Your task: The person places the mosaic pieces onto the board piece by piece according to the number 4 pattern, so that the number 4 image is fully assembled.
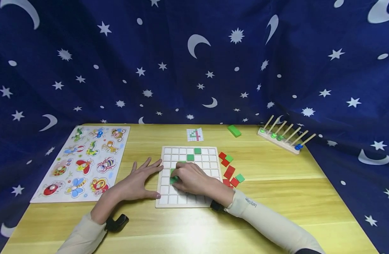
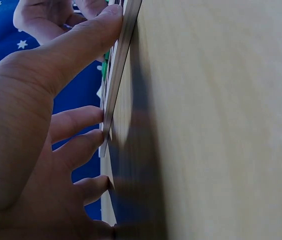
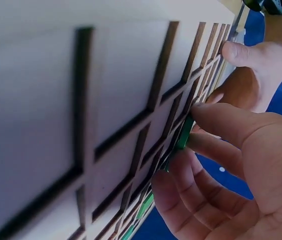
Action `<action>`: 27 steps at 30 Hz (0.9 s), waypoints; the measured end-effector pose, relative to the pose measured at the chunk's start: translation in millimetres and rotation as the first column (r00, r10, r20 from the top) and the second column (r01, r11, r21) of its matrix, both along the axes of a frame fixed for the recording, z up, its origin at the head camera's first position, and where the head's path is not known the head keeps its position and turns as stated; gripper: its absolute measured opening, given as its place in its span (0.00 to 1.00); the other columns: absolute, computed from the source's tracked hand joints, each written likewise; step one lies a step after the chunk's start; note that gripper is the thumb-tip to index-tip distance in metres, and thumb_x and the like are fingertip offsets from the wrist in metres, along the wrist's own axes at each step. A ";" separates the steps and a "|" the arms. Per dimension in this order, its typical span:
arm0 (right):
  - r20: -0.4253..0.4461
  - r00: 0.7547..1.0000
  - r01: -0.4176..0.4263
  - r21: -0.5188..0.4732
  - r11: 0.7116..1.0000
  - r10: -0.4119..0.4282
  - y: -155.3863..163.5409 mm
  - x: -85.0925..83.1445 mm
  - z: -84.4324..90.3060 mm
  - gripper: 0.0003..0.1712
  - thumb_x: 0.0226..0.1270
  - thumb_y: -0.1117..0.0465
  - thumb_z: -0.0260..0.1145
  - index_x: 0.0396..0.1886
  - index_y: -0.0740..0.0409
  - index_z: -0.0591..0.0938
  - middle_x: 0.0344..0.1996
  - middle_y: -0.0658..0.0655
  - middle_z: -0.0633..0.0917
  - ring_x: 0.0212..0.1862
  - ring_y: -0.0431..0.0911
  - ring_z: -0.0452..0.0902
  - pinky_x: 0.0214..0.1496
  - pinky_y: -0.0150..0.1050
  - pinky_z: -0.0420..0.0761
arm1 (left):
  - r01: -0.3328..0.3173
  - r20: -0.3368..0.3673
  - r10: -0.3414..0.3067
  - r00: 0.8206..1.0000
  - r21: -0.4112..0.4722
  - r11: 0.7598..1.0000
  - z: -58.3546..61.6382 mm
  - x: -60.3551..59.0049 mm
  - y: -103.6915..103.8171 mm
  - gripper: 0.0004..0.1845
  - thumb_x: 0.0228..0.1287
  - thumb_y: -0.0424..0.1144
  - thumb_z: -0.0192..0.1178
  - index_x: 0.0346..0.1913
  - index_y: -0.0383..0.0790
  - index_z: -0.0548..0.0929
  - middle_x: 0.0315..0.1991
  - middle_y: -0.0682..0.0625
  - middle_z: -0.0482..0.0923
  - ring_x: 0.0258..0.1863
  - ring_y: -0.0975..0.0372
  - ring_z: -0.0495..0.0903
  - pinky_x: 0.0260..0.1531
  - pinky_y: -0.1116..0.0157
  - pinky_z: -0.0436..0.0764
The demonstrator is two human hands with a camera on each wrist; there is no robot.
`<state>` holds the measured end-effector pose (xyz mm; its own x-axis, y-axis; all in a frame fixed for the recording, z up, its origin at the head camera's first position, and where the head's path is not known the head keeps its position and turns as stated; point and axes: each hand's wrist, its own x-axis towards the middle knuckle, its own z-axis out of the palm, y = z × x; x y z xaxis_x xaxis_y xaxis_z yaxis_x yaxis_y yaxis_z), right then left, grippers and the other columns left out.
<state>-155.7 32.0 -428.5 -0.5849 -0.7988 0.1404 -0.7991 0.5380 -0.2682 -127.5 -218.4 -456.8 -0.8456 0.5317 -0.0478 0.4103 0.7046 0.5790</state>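
Observation:
A white grid board [image 1: 167,200] with square cells lies mid-table, several green tiles set in it along a diagonal. My right hand [image 1: 192,178] reaches over its left part, thumb and fingertips pinching a green tile [image 3: 185,132] low at the cells. Part of the board's middle is hidden under this hand. My left hand [image 1: 134,181] is spread at the board's left side, its thumb on the near left corner and its fingertips by the left edge. In the left wrist view the thumb lies over the board's rim [image 2: 123,47].
Loose red tiles [image 1: 229,172] and green tiles [image 1: 240,177] lie right of the board. Behind it are a small pattern card [image 1: 195,134] and a green block [image 1: 234,131]. An insect puzzle board [image 1: 70,141] lies left; a peg stand [image 1: 278,141] with rings stands back right.

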 end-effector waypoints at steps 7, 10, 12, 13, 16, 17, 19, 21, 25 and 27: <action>0.025 1.000 0.012 0.001 1.000 -0.012 7.0 6.7 3.3 0.15 0.60 0.53 0.76 0.45 0.55 0.90 0.32 0.49 0.80 0.28 0.36 0.69 0.27 0.28 0.71 | 0.002 -0.005 -0.002 1.000 -0.002 1.000 1.2 0.2 1.1 0.52 0.49 0.64 0.74 0.75 0.46 0.67 0.79 0.51 0.51 0.78 0.43 0.40 0.64 0.28 0.32; 0.025 0.999 0.020 -0.012 1.000 -0.020 14.6 10.0 5.6 0.17 0.62 0.53 0.74 0.48 0.55 0.89 0.34 0.50 0.81 0.28 0.36 0.69 0.27 0.28 0.70 | 0.006 -0.008 -0.006 1.000 -0.004 1.000 1.0 0.4 1.4 0.52 0.49 0.64 0.73 0.75 0.45 0.67 0.79 0.51 0.51 0.78 0.43 0.40 0.64 0.28 0.32; 0.016 1.000 0.025 -0.026 0.999 -0.024 22.0 11.8 7.3 0.15 0.63 0.54 0.73 0.47 0.54 0.89 0.35 0.50 0.82 0.29 0.36 0.70 0.27 0.29 0.72 | 0.004 -0.008 -0.005 1.000 -0.005 1.000 0.8 0.4 1.5 0.52 0.49 0.64 0.73 0.75 0.46 0.67 0.79 0.51 0.51 0.78 0.43 0.40 0.64 0.28 0.32; 0.013 1.000 0.026 -0.036 0.999 -0.025 26.1 12.3 7.7 0.14 0.63 0.55 0.72 0.47 0.54 0.89 0.36 0.49 0.83 0.29 0.36 0.71 0.28 0.29 0.73 | 0.003 -0.008 -0.003 1.000 -0.006 1.000 0.1 0.6 1.3 0.52 0.49 0.64 0.73 0.75 0.45 0.67 0.79 0.51 0.51 0.78 0.43 0.40 0.64 0.28 0.32; 0.001 1.000 0.031 -0.067 0.997 -0.031 42.5 13.6 9.5 0.12 0.63 0.59 0.72 0.46 0.55 0.89 0.36 0.49 0.84 0.31 0.37 0.76 0.32 0.31 0.77 | -0.005 -0.007 0.005 1.000 -0.008 1.000 -0.8 0.9 0.8 0.52 0.49 0.64 0.74 0.75 0.46 0.67 0.79 0.51 0.51 0.78 0.43 0.40 0.64 0.28 0.32; 0.002 0.999 0.032 -0.081 0.996 -0.032 49.0 14.1 10.2 0.12 0.62 0.60 0.72 0.45 0.55 0.90 0.36 0.49 0.85 0.32 0.38 0.78 0.32 0.33 0.79 | -0.006 -0.006 0.006 1.000 -0.009 1.000 -0.8 0.9 0.7 0.52 0.49 0.64 0.74 0.75 0.46 0.67 0.79 0.52 0.51 0.78 0.43 0.40 0.64 0.29 0.32; 0.003 0.999 0.045 -0.098 0.994 -0.045 63.4 14.9 12.0 0.12 0.61 0.62 0.73 0.45 0.57 0.89 0.37 0.50 0.86 0.34 0.40 0.80 0.35 0.35 0.81 | -0.007 -0.004 0.007 1.000 -0.008 1.000 -0.4 0.8 0.6 0.52 0.49 0.64 0.74 0.75 0.45 0.67 0.79 0.52 0.50 0.78 0.43 0.40 0.65 0.29 0.32; 0.004 0.998 0.070 -0.104 0.992 -0.071 79.2 16.4 14.3 0.12 0.60 0.63 0.74 0.45 0.59 0.89 0.38 0.51 0.86 0.36 0.43 0.82 0.36 0.36 0.82 | -0.005 0.000 0.005 1.000 -0.007 1.000 0.4 0.6 0.8 0.52 0.49 0.63 0.74 0.75 0.45 0.67 0.79 0.52 0.50 0.78 0.44 0.40 0.65 0.29 0.31; -0.008 0.988 0.150 -0.089 0.985 -0.151 111.8 19.6 18.7 0.14 0.58 0.65 0.75 0.44 0.60 0.89 0.40 0.53 0.86 0.35 0.44 0.82 0.34 0.37 0.81 | 0.002 0.001 -0.002 1.000 -0.003 1.000 0.0 0.3 0.5 0.52 0.49 0.63 0.74 0.75 0.45 0.67 0.79 0.51 0.50 0.78 0.43 0.40 0.65 0.29 0.31; -0.021 0.982 0.186 -0.074 0.980 -0.188 126.4 19.7 19.6 0.13 0.57 0.65 0.75 0.43 0.60 0.89 0.40 0.53 0.86 0.34 0.43 0.80 0.33 0.37 0.80 | 0.002 -0.004 -0.002 1.000 -0.003 1.000 -0.7 0.2 -0.2 0.52 0.49 0.63 0.74 0.75 0.45 0.67 0.79 0.51 0.50 0.78 0.44 0.40 0.65 0.29 0.31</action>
